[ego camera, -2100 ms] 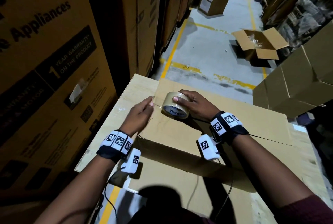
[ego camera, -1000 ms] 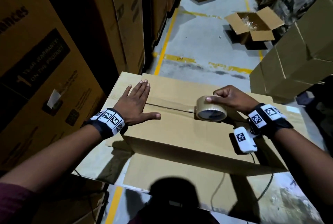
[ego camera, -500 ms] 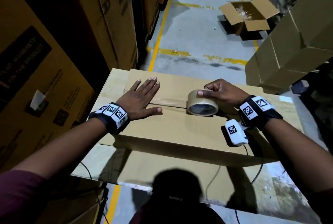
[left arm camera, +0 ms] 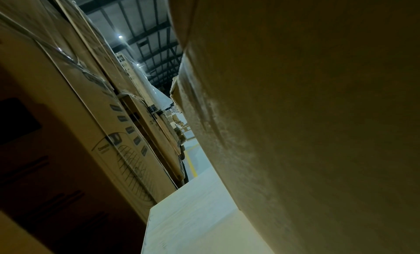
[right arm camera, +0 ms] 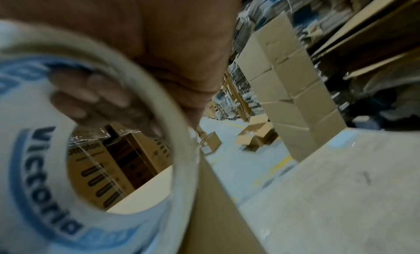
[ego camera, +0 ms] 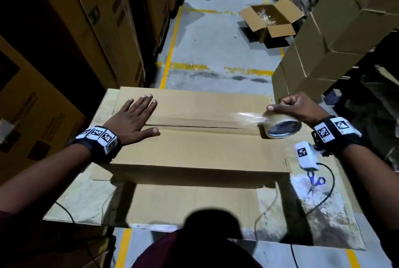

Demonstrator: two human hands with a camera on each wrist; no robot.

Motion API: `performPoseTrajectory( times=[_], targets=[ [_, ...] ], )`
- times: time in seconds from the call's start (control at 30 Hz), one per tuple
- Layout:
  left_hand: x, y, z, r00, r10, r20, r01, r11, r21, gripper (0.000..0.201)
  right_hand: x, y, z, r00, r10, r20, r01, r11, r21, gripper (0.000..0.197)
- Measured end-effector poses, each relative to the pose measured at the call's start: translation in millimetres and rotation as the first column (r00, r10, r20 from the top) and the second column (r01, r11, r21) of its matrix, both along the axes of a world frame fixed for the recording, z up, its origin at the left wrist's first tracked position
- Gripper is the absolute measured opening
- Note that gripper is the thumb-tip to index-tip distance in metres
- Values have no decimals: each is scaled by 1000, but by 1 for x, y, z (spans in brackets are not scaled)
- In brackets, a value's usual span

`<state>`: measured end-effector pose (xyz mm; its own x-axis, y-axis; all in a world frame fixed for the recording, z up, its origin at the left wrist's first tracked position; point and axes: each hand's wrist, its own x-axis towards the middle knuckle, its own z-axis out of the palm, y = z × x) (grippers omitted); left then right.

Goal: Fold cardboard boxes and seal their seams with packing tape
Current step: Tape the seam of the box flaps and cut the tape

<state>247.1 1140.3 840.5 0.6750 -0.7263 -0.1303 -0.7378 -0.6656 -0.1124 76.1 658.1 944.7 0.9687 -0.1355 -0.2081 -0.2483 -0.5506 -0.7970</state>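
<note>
A folded brown cardboard box [ego camera: 198, 151] lies on a flat cardboard sheet [ego camera: 90, 198], its two top flaps meeting in a seam [ego camera: 194, 126] that runs left to right. My left hand [ego camera: 133, 118] presses flat on the seam's left end, fingers straight. My right hand [ego camera: 295, 108] grips a roll of clear packing tape [ego camera: 282, 126] at the box's right end, fingers curled through its core [right arm camera: 97, 100]. A shiny strip of tape [ego camera: 248, 117] stretches from the roll leftward over the seam. The left wrist view shows only the box's side wall [left arm camera: 306, 114].
Blue-handled scissors [ego camera: 314, 183] lie on the sheet by the box's right corner, with a black cable [ego camera: 323, 198] beside them. Tall printed cartons [ego camera: 90, 30] wall the left side. Stacked plain cartons [ego camera: 330, 30] stand right. An open box [ego camera: 272, 19] sits on the floor ahead.
My right hand has drawn the tape roll rightward along the seam to the box's right end, laying tape behind it. The left hand stays pressed flat on the left end.
</note>
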Motion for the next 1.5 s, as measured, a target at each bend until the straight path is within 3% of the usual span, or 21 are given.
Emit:
performPoseTrajectory(
  times=[0.17, 0.33, 0.67, 0.87, 1.1, 1.27, 1.4, 1.5],
  targets=[
    [0, 1, -1, 1000, 0, 0, 0, 1000, 4, 99, -7, -29, 4, 996, 36, -81, -54, 974, -222, 57],
    [-1, 0, 0, 1000, 2, -1, -2, 1000, 12, 100, -5, -32, -13, 991, 89, -96, -125, 859, -496, 67],
    [1, 0, -1, 1000, 1, 3, -1, 1000, 23, 100, -8, -32, -50, 992, 43, -119, -94, 879, -467, 73],
    [1, -1, 0, 1000, -4, -11, 4, 1000, 16, 100, -11, -38, -64, 994, 59, -89, -94, 877, -472, 90],
    [2, -5, 9, 999, 41, -26, -38, 996, 77, 102, -13, -32, -65, 998, 50, -46, -66, 883, -465, 65],
    [-15, -17, 34, 996, 87, -14, -84, 983, 162, 99, -17, -32, -71, 999, 25, -33, -36, 906, -421, 63],
    [-50, -39, 51, 997, 22, -75, -2, 967, 255, 91, -16, -36, -76, 999, 25, -32, -36, 918, -396, 63],
    [-85, -75, 46, 982, 80, -173, -50, 983, 175, 97, -17, -39, -77, 999, 33, -18, -37, 926, -376, 63]
  ],
)
